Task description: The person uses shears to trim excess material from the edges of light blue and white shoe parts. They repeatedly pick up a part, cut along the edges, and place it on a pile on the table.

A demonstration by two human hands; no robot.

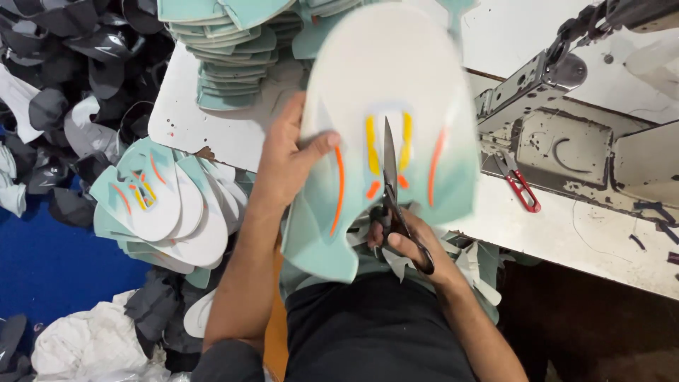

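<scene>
Right hand [407, 240], fingers clamped through black scissors [393, 191], cuts the mint shoe upper [396, 92]; left hand [286, 159], fingers clamped on its edge, holds it taut above the tabletop [212, 124].

shoe upper [396, 92]: matt cloth | scissors [390, 170]: dark metal | table [587, 233]: worn white laminate

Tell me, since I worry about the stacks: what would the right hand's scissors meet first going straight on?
Probably more of the shoe piece itself; the right hand points the scissors up its middle.
</scene>
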